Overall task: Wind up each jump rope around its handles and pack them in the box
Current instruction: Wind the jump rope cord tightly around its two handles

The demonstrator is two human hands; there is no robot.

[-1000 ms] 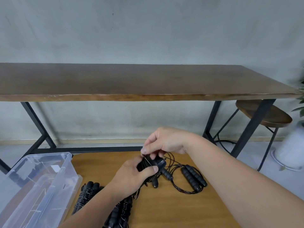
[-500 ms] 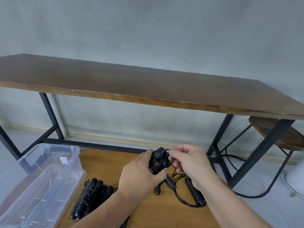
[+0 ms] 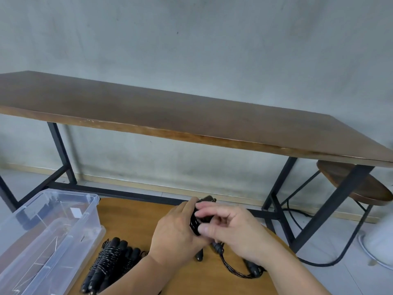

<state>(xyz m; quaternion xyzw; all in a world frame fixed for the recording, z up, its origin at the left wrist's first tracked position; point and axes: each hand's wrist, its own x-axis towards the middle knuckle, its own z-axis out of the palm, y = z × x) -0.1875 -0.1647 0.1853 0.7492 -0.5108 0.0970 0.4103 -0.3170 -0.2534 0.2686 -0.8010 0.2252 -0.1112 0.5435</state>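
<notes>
Head view: left hand grips the wound jump rope, right hand pinching it; tuck the loose end under snugly.

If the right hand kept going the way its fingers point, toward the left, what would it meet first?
It is already there: the right hand has its fingers on the wound jump rope bundle, with the left hand gripping it just behind. Depth beyond is unclear.

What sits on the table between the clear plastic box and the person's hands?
In the head view, a pile of wound jump ropes lies on the wooden table, right of the box.
</notes>
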